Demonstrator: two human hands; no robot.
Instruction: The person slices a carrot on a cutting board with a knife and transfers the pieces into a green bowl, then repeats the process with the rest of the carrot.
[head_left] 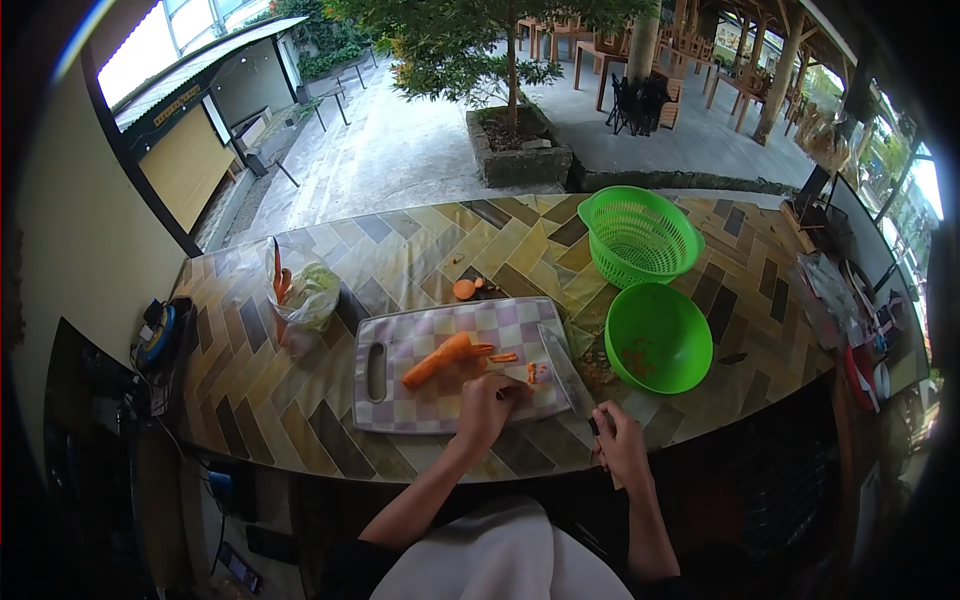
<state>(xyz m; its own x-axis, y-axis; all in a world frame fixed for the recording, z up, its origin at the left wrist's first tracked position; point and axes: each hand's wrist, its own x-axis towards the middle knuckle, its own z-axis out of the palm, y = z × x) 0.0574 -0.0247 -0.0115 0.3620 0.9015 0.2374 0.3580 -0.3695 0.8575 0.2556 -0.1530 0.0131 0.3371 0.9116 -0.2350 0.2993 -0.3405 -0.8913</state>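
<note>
A checkered cutting board (400,345) lies on the patterned table. On it rests a peeled carrot (437,361), its right end cut into strips, with small diced carrot pieces (538,373) further right. My left hand (487,408) is at the board's front edge, fingers pressed together; whatever they pinch is too small to name. My right hand (620,440) is closed round the handle of a knife (566,372), whose blade points up and left over the board's right edge. Right of the knife is a green bowl (660,335) with some orange bits inside.
A green colander (640,235) stands behind the bowl. Carrot ends (465,289) lie behind the board. A plastic bag (312,298) with vegetables sits at the left. Bags and other items (835,300) are at the right edge, and cables (165,330) at the left.
</note>
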